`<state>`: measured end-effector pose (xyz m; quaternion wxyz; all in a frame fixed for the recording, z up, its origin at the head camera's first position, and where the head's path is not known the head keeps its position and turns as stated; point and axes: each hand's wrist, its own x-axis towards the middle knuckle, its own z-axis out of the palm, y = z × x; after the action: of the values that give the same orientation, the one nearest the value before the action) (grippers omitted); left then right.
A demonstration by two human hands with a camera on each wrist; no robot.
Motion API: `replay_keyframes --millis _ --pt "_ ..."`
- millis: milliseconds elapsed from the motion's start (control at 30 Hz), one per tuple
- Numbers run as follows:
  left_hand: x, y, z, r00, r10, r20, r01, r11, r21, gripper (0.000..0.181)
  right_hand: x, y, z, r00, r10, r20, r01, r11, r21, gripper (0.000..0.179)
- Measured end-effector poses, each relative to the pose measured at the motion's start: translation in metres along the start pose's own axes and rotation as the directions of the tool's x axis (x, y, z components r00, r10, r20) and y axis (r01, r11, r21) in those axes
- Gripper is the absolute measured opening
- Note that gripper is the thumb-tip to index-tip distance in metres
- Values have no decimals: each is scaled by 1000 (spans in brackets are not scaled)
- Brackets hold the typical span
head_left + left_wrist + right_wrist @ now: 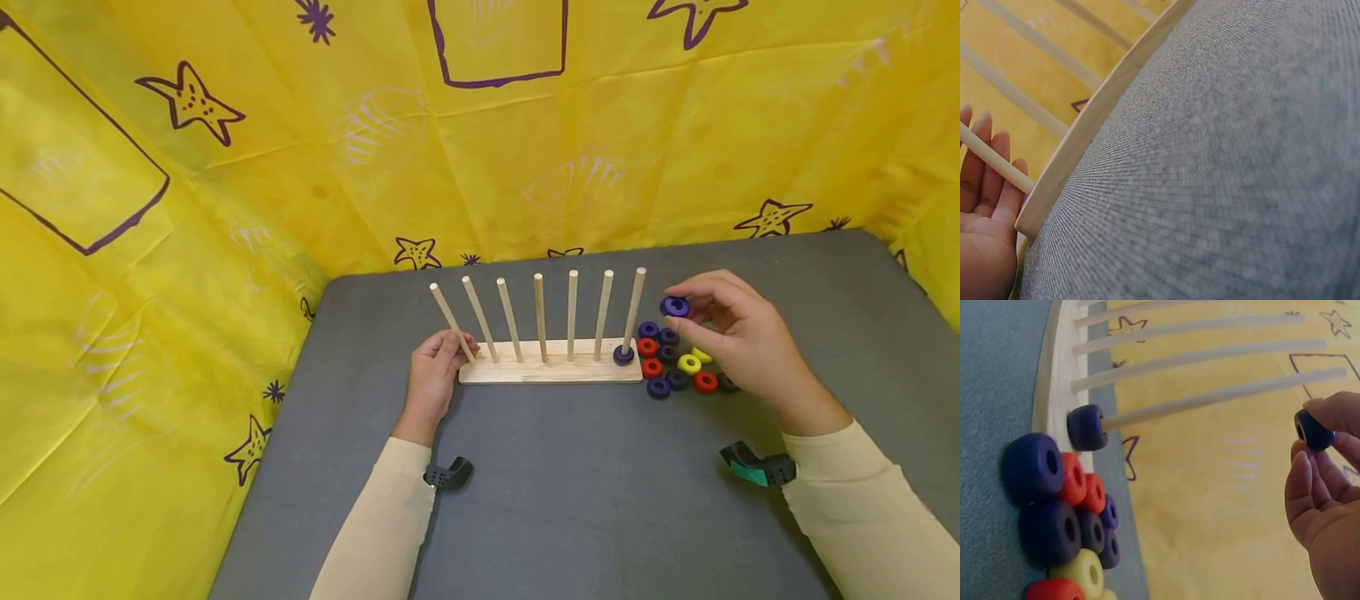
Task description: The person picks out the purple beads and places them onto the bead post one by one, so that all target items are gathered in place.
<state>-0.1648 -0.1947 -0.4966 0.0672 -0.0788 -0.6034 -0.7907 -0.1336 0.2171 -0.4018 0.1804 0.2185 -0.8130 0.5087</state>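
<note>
Below yellow star-print cloth (480, 179), a grey tabletop (555, 483) under a peg rack (555, 372).

1 downward, 2 close wrist views share pegs (542, 317).

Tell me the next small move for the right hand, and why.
Probably carry the held blue ring over the tip of the rightmost peg. The right hand pinches it near that peg, its hole unblocked, and the peg is bare above the single dark ring at its base.
</note>
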Motion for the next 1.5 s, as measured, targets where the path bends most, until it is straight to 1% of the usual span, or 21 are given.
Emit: replay_keyframes --millis 333,567,833,1000,1300,1500 --pt "0 0 0 1000 9 11 -10 1000 12 48 13 -17 -2 997 -80 -8 81 996 33 47" --pt "0 2 1 1000 18 16 -18 1000 19 49 23 -30 -3 993 -111 -25 113 992 63 49" --pt "0 1 0 1000 17 23 -18 999 34 45 29 -38 -2 991 -128 -26 129 990 60 50" --pt "0 -1 -1 1000 15 22 -16 1000 27 46 33 -41 -1 990 -136 -37 139 988 75 50" --pt "0 0 1 1000 9 11 -9 1000 24 38 37 -43 -1 987 -154 -52 158 984 87 50" --pt "-1 0 1 1000 8 9 -8 999 37 37 39 -46 1 985 -159 -59 164 982 91 50"
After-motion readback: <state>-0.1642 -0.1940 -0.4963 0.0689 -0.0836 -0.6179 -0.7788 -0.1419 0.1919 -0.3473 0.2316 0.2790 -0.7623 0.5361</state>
